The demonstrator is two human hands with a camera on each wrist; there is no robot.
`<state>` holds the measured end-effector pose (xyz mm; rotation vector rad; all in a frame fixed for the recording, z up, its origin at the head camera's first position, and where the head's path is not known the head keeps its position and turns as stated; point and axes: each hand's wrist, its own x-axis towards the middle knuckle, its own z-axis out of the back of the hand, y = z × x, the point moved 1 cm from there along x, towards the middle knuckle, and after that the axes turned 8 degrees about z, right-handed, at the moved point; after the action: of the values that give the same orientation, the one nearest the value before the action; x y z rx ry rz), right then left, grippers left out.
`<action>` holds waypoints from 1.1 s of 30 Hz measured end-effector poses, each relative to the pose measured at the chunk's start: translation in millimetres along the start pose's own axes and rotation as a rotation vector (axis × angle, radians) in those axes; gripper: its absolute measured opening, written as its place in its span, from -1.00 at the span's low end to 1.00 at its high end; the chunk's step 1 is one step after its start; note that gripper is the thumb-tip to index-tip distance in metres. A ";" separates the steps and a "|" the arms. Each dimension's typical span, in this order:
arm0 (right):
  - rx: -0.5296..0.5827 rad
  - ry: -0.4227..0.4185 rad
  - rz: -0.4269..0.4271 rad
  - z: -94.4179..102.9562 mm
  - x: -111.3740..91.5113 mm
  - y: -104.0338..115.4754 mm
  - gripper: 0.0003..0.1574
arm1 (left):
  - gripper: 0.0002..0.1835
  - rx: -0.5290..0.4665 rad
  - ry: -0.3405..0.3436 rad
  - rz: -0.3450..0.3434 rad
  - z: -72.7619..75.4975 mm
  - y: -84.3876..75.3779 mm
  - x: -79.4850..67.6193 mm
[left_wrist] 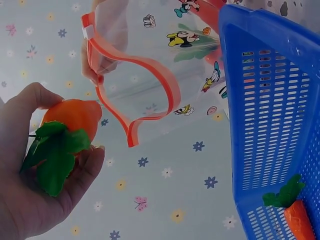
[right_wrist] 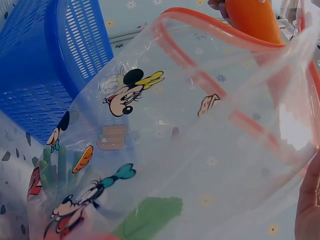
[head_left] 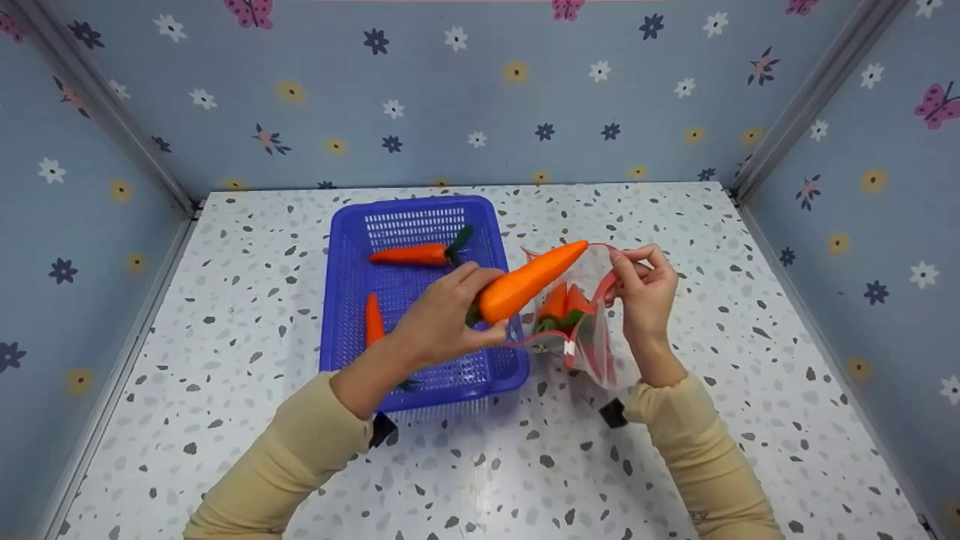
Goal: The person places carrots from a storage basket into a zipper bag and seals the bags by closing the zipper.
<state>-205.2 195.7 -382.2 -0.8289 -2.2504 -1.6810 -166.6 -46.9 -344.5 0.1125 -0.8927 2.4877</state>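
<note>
The fingers of the left hand (head_left: 446, 311) are closed around the leafy end of a carrot (head_left: 529, 285), thumb on one side, remaining fingers on the other. The green leaves (left_wrist: 57, 155) lie at the palm. The thumb and fingers of the right hand (head_left: 646, 296) pinch the red rim of a clear zip bag (head_left: 596, 349) at its right side; the mouth is spread.

Position of the held carrot: above the bag mouth, tilted, narrow tip toward the right hand. Whether the tip has passed the rim cannot be determined.

Progress, as judged from the present layout: bagging is partly complete. At least two items are done: a left bagged carrot (head_left: 555, 302) and a right bagged carrot (head_left: 576, 300) lie inside, side by side. The held carrot is in transfer. Two remain in the blue basket (head_left: 510, 384): an upper carrot (head_left: 412, 254) lying crosswise, and a lower carrot (head_left: 375, 319), partly hidden by the left forearm. The bag is not yet sealed; its slider (head_left: 569, 351) sits at the near edge.

Pose: the left forearm crosses the basket's near-left part, reaching rightward. The right forearm rises from the lower right, hand raised beside the bag. Both sleeves end near the wrists.
</note>
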 end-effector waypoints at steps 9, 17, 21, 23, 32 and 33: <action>0.009 -0.012 -0.010 -0.2 -0.1 1.4 -0.90 | -0.49 0.046 0.109 -0.036 -9.6 1.6 6.3; -0.012 -0.005 -0.011 -0.7 -0.7 1.4 -0.90 | -0.47 0.049 0.210 0.020 -17.2 -0.4 16.1; -0.023 0.001 -0.013 -0.4 -0.7 1.5 -0.91 | -0.46 0.059 0.233 0.045 -19.9 -3.3 20.9; -0.028 0.003 -0.012 -0.5 -0.7 1.7 -0.90 | -0.45 0.066 0.232 0.049 -21.5 -4.8 23.2; 0.004 0.005 -0.001 -0.9 -0.6 1.6 -0.90 | -0.48 0.022 0.149 0.039 -31.6 -8.8 32.0; 0.009 0.003 -0.004 -0.8 -0.6 1.5 -0.90 | -0.49 0.004 0.134 0.039 -33.0 -9.1 32.6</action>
<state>-203.9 195.0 -381.0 -0.8204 -2.2571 -1.6716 -188.0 -6.8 -357.4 -0.0695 -0.8412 2.4996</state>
